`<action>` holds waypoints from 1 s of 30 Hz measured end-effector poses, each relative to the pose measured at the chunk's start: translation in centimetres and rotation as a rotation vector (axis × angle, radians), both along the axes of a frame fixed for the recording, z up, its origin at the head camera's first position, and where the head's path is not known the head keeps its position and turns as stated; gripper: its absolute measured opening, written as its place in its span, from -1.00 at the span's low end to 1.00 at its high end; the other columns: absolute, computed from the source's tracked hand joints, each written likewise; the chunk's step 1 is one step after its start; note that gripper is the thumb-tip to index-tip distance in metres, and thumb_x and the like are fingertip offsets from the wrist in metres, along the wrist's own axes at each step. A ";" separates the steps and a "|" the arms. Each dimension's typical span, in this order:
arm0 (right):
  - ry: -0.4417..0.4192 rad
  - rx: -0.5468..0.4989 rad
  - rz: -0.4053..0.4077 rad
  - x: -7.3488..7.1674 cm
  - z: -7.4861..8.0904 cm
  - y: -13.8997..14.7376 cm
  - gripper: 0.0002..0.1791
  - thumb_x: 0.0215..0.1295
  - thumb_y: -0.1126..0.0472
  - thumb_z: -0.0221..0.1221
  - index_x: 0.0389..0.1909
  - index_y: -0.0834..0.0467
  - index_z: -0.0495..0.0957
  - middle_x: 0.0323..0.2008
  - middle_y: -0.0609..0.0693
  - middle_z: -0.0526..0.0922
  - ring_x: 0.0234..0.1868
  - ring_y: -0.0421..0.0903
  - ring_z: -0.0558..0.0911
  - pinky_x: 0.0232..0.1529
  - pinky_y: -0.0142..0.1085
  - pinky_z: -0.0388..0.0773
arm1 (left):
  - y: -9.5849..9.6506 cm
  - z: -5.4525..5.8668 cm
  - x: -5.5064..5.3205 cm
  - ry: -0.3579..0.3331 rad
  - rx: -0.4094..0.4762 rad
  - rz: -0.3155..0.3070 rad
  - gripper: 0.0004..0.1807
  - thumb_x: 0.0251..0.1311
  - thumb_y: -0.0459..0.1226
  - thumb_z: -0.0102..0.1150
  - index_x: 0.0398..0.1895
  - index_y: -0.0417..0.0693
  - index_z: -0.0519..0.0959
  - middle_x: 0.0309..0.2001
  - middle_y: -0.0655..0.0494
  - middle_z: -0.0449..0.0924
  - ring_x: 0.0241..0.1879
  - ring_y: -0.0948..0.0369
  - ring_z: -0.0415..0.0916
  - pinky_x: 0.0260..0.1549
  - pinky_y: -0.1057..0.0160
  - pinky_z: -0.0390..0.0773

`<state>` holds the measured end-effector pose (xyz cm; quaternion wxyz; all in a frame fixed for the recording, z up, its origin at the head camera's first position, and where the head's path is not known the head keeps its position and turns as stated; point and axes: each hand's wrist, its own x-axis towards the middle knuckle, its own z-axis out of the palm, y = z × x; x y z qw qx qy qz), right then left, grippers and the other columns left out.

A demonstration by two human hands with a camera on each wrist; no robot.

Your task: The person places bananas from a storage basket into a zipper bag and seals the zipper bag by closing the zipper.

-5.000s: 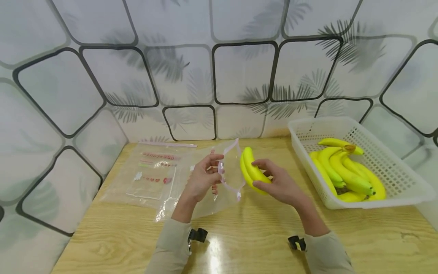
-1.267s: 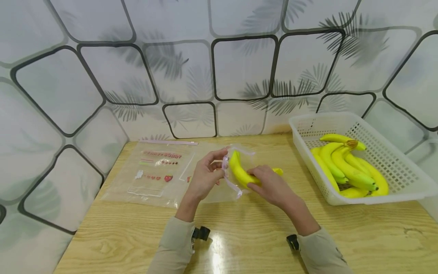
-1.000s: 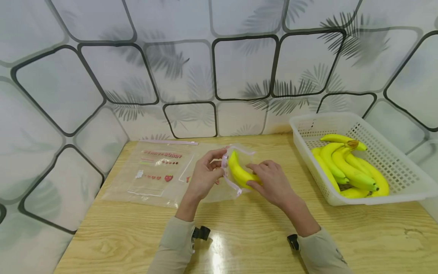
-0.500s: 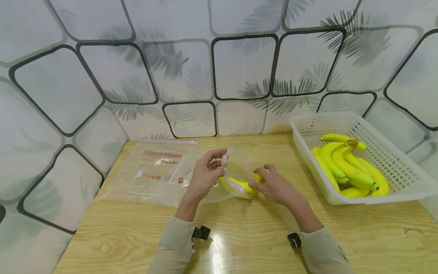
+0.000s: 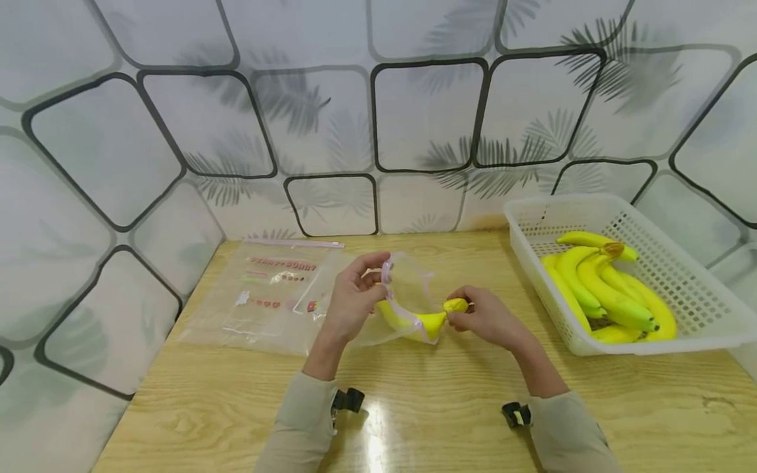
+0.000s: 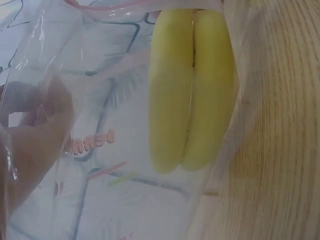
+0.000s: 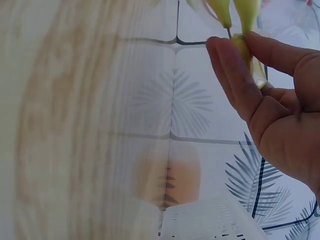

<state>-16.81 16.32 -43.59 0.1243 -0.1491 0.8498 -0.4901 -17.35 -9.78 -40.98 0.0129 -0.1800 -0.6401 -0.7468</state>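
My left hand (image 5: 349, 305) pinches the pink-edged mouth of a clear zip bag (image 5: 369, 336) and holds it apart. Two joined yellow bananas (image 5: 432, 324) lie mostly inside, their bodies showing through the plastic in the left wrist view (image 6: 172, 95). The stem end (image 5: 455, 305) sticks out of the mouth to the right. There my right hand (image 5: 489, 320) pinches the stem between thumb and fingers, as the right wrist view also shows. Part of the bag is hidden behind the left hand.
Another clear printed zip bag (image 5: 269, 312) lies flat on the wooden table (image 5: 449, 414) at the left, partly under the held bag. On the right stands a white perforated basket (image 5: 704, 332) with several bananas (image 5: 621, 289). A patterned wall (image 5: 422, 118) rises behind the table.
The bananas have gone from outside the bag's mouth to mostly inside it, moving left and lower. My right hand's grip has shifted from their bodies to the stem. The left hand keeps holding the mouth.
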 end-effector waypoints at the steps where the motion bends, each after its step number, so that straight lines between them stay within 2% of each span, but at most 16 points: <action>1: -0.014 -0.027 -0.008 0.0 0.0 0.0 -0.61 0.41 0.31 0.13 0.14 0.45 0.37 -0.08 0.29 0.57 -0.13 0.13 0.68 -0.19 -0.14 0.69 | 0.0 0.0 0.0 0.004 0.003 0.003 -0.42 0.10 -0.65 0.03 0.25 -0.25 0.46 0.02 0.04 0.46 -0.14 0.19 0.52 -0.69 0.40 0.26; 5: -0.084 -0.101 0.001 0.1 -0.1 -0.1 -0.65 0.51 0.24 0.03 0.13 0.38 0.24 -0.03 0.35 0.55 -0.08 0.21 0.68 -0.21 -0.06 0.70 | 0.1 0.2 0.1 0.010 0.026 0.006 -0.41 0.09 -0.66 0.03 0.25 -0.25 0.47 0.03 0.05 0.48 -0.16 0.25 0.53 -0.67 0.40 0.30; 10: -0.225 -0.230 0.025 0.0 -0.2 -0.2 -0.59 0.56 0.16 -0.07 0.19 0.33 0.08 0.03 0.39 0.50 -0.07 0.23 0.70 -0.23 -0.03 0.70 | 0.2 0.4 0.2 0.020 0.035 0.024 -0.41 0.07 -0.66 0.03 0.25 -0.26 0.46 0.04 0.05 0.48 -0.18 0.27 0.54 -0.68 0.41 0.31; 16: -0.335 -0.435 -0.015 0.0 0.0 -0.5 -0.58 0.59 0.15 -0.11 0.22 0.29 0.00 -0.01 0.26 0.40 -0.20 0.02 0.73 -0.15 -0.08 0.69 | 0.1 0.6 0.3 0.027 0.043 0.036 -0.42 0.08 -0.64 0.06 0.24 -0.25 0.47 0.05 0.03 0.49 -0.15 0.26 0.54 -0.71 0.43 0.30; 19: -0.311 -0.475 -0.050 0.0 0.2 -0.6 -0.58 0.59 0.13 -0.11 0.23 0.24 -0.02 0.00 0.22 0.37 -0.22 -0.05 0.71 -0.14 -0.10 0.69 | 0.1 0.6 0.4 0.023 0.050 0.035 -0.43 0.09 -0.62 0.07 0.24 -0.25 0.47 0.07 0.00 0.49 -0.14 0.25 0.55 -0.71 0.43 0.32; 25: -0.163 -0.434 -0.082 0.2 0.7 -0.9 -0.57 0.57 0.15 -0.06 0.26 0.22 0.02 -0.06 0.25 0.46 -0.20 -0.01 0.68 -0.19 -0.13 0.70 | 0.4 0.6 0.4 0.028 0.047 0.036 -0.43 0.13 -0.60 0.09 0.27 -0.24 0.47 0.09 -0.06 0.49 -0.11 0.22 0.55 -0.70 0.43 0.39; 30: -0.073 -0.431 -0.091 0.4 1.1 -1.4 -0.55 0.52 0.31 -0.01 0.31 0.24 0.09 0.08 0.37 0.45 -0.08 0.23 0.64 -0.21 -0.18 0.70 | 0.4 0.6 0.4 0.035 0.053 0.036 -0.41 0.14 -0.61 0.05 0.29 -0.21 0.46 0.10 -0.06 0.48 -0.11 0.22 0.53 -0.69 0.43 0.40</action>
